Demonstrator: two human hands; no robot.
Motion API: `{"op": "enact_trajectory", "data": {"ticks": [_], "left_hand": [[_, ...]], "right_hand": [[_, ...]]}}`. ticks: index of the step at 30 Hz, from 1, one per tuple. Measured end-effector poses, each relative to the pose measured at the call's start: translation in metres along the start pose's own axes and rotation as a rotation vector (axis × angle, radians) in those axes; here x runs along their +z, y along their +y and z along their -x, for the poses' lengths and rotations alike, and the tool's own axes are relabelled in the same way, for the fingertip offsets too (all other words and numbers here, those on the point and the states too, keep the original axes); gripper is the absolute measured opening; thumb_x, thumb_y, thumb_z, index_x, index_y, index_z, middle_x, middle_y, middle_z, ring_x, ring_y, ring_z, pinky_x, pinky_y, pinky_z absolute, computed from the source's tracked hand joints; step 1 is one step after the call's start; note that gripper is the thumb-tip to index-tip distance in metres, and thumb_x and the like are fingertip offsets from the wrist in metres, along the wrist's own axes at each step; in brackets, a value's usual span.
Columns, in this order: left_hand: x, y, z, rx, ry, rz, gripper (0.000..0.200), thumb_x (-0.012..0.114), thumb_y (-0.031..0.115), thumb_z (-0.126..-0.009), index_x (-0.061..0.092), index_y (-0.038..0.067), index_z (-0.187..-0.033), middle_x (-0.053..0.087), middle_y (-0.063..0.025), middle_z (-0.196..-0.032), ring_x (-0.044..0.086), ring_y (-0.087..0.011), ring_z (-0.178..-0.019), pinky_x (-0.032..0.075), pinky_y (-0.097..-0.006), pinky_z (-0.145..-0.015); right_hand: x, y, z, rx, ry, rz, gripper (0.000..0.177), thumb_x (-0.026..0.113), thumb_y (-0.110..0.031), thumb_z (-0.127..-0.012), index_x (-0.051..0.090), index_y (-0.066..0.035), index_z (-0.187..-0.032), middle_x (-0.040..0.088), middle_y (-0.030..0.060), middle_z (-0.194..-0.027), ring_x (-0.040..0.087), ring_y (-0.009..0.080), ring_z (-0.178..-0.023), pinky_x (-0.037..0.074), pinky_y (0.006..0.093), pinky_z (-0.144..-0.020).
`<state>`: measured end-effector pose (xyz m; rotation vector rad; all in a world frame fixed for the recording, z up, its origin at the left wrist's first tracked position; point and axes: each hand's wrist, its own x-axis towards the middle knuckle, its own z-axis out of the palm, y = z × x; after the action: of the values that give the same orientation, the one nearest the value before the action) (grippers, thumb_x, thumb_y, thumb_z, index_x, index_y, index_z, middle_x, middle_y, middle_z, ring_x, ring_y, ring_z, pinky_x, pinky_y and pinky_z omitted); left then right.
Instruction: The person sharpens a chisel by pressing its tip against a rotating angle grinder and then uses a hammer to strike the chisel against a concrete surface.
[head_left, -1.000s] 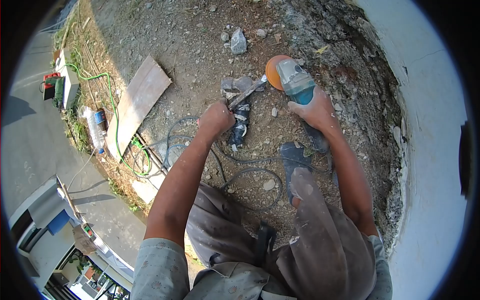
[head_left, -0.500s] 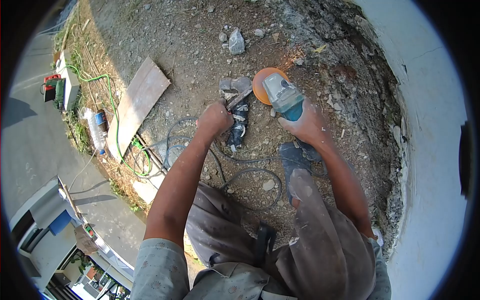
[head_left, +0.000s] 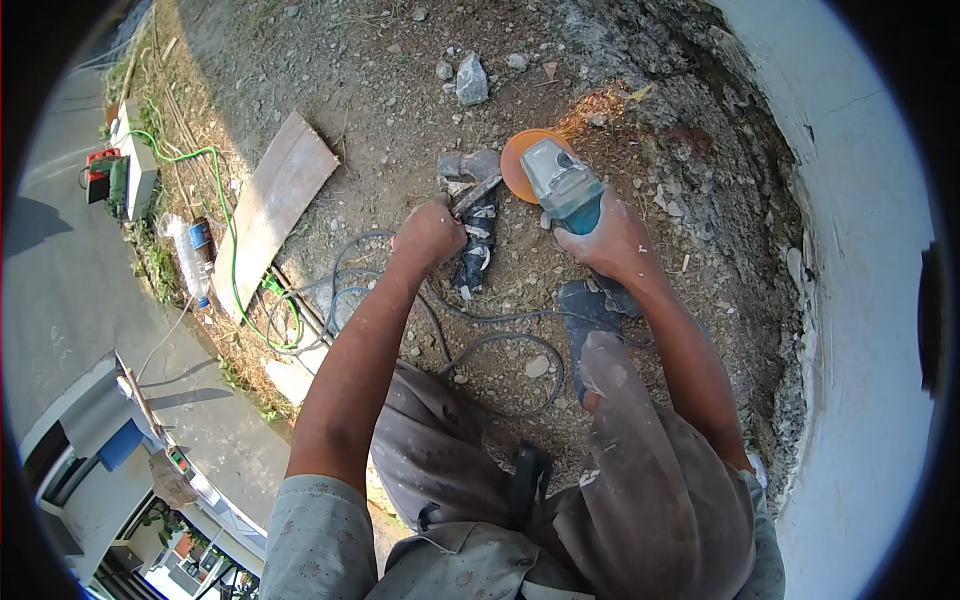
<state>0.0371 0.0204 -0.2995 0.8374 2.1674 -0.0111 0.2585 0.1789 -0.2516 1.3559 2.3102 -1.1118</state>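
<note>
My right hand (head_left: 612,240) is wrapped around the teal rear body of an angle grinder (head_left: 556,180). Its orange disc (head_left: 520,165) meets the tip of a short, flat metal bar (head_left: 476,196), and sparks (head_left: 597,108) fly off to the upper right. That bar is gripped in my left hand (head_left: 430,235), which covers its near end. Beneath the bar, on the ground, lies a hammer-like tool with a blocky grey head (head_left: 468,165) and a handle (head_left: 475,250) wrapped in torn black material.
A grey cable (head_left: 510,340) loops over the stony ground by my boot (head_left: 590,325). At left lie a wooden board (head_left: 275,215), a green cord (head_left: 222,180) and plastic bottles (head_left: 188,262). Stones (head_left: 472,80) sit ahead; a white wall (head_left: 860,300) rises on the right.
The grinder has shifted slightly up and left, with my right hand following. The spray of sparks has become larger and brighter. My left hand and the bar have barely moved.
</note>
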Motion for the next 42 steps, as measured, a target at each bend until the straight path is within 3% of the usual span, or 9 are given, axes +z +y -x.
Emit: {"op": "enact_trajectory", "data": {"ticks": [6,12,17,20,23,30,33,39,42], "left_hand": [[0.001,0.0,0.0,0.013,0.025,0.025,0.03,0.06,0.015,-0.083,0.064,-0.003,-0.106,0.07,-0.0299,-0.098,0.068,-0.0456,-0.097,0.054,-0.0519,-0.089],[0.001,0.0,0.0,0.028,0.039,0.031,0.03,0.06,0.015,-0.082,0.064,-0.003,-0.106,0.07,-0.0303,-0.098,0.068,-0.0463,-0.097,0.054,-0.0523,-0.088],[0.0,0.0,0.0,0.018,0.021,0.036,0.03,0.061,0.015,-0.082,0.063,-0.002,-0.107,0.07,-0.0302,-0.099,0.068,-0.046,-0.097,0.054,-0.0525,-0.089],[0.003,-0.002,-0.001,0.026,0.053,0.008,0.028,0.059,0.012,-0.085,0.063,-0.001,-0.109,0.07,-0.0278,-0.086,0.072,-0.0417,-0.077,0.058,-0.0493,-0.067],[0.001,-0.002,-0.002,0.016,0.028,0.008,0.031,0.063,0.015,-0.082,0.064,-0.002,-0.107,0.07,-0.0291,-0.1,0.068,-0.0455,-0.099,0.054,-0.0516,-0.089],[0.002,-0.004,-0.004,0.028,0.017,-0.002,0.031,0.062,0.015,-0.081,0.064,-0.002,-0.107,0.07,-0.029,-0.1,0.068,-0.0449,-0.099,0.054,-0.0508,-0.089],[0.001,-0.001,-0.003,0.026,0.025,0.0,0.031,0.062,0.015,-0.081,0.065,-0.002,-0.106,0.07,-0.0293,-0.099,0.068,-0.0451,-0.099,0.054,-0.0509,-0.089],[0.002,-0.003,-0.005,0.029,0.022,-0.003,0.03,0.061,0.015,-0.081,0.065,-0.002,-0.105,0.07,-0.0298,-0.1,0.068,-0.0454,-0.099,0.054,-0.0513,-0.089],[0.002,-0.003,-0.003,0.034,0.027,-0.009,0.029,0.061,0.015,-0.081,0.065,-0.002,-0.105,0.07,-0.0297,-0.1,0.068,-0.0454,-0.099,0.054,-0.0512,-0.089]], "right_hand": [[-0.002,0.018,-0.014,-0.12,0.091,-0.09,0.075,0.08,-0.044,-0.07,0.059,0.006,-0.121,0.069,0.0281,-0.114,0.068,0.0424,-0.107,0.054,0.0475,-0.093],[-0.014,0.031,-0.023,0.035,0.153,-0.044,0.079,0.084,-0.045,-0.069,0.059,0.003,-0.127,0.068,0.0242,-0.118,0.067,0.039,-0.108,0.051,0.0444,-0.095],[-0.009,0.024,-0.001,-0.004,0.083,-0.059,0.08,0.083,-0.044,-0.07,0.057,0.005,-0.127,0.068,0.0253,-0.116,0.067,0.0401,-0.108,0.051,0.045,-0.095],[-0.002,0.018,0.006,-0.019,0.043,-0.088,0.079,0.083,-0.044,-0.071,0.056,0.005,-0.127,0.068,0.027,-0.115,0.067,0.0407,-0.108,0.052,0.0458,-0.095],[0.003,0.009,0.009,-0.013,0.014,-0.056,0.078,0.082,-0.044,-0.071,0.056,0.006,-0.127,0.068,0.0283,-0.114,0.067,0.0414,-0.108,0.052,0.0468,-0.095],[0.007,0.003,0.005,0.021,-0.015,-0.047,0.08,0.082,-0.045,-0.071,0.056,0.004,-0.128,0.069,0.0273,-0.114,0.066,0.0426,-0.109,0.053,0.0474,-0.095],[0.003,0.003,0.004,-0.01,0.031,-0.01,0.072,0.078,-0.043,-0.074,0.056,0.005,-0.122,0.069,0.0285,-0.111,0.068,0.0441,-0.106,0.054,0.0496,-0.092],[-0.006,0.017,-0.008,-0.056,0.156,-0.058,0.075,0.081,-0.045,-0.071,0.058,0.006,-0.121,0.069,0.0285,-0.111,0.068,0.0432,-0.104,0.054,0.0482,-0.091],[-0.016,0.025,-0.015,0.018,0.151,-0.089,0.077,0.082,-0.045,-0.07,0.058,0.007,-0.122,0.069,0.0278,-0.112,0.068,0.0419,-0.104,0.053,0.0476,-0.092]]}}
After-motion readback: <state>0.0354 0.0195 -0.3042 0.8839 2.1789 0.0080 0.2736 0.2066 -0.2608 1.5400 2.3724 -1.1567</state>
